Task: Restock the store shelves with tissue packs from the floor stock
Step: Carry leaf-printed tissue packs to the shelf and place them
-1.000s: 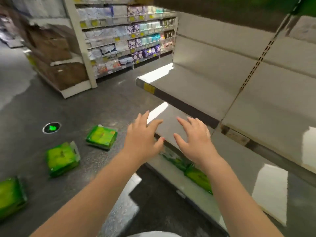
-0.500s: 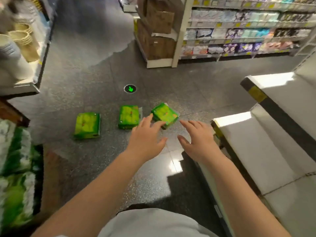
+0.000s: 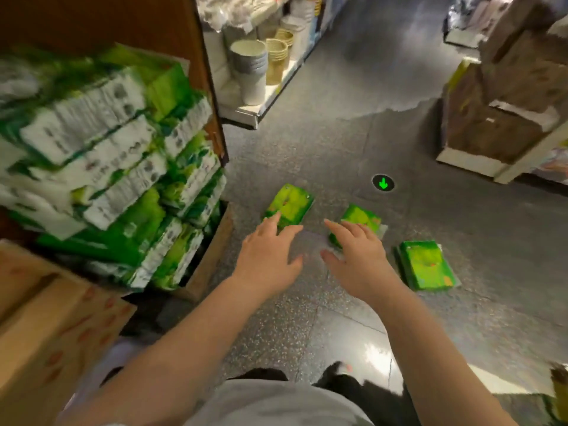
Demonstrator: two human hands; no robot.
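The right hand [image 3: 356,256] hid the near part of the middle tissue pack [image 3: 362,218]; left fingertips [image 3: 276,218] covered the left pack's [image 3: 290,202] near edge. Stacked packs [image 3: 101,167] at left were blurred, print unreadable, cut off by frame edge.

- three green tissue packs lie flat on the grey floor: left pack [image 3: 289,204], middle pack [image 3: 359,219], right pack [image 3: 425,265], spaced apart.
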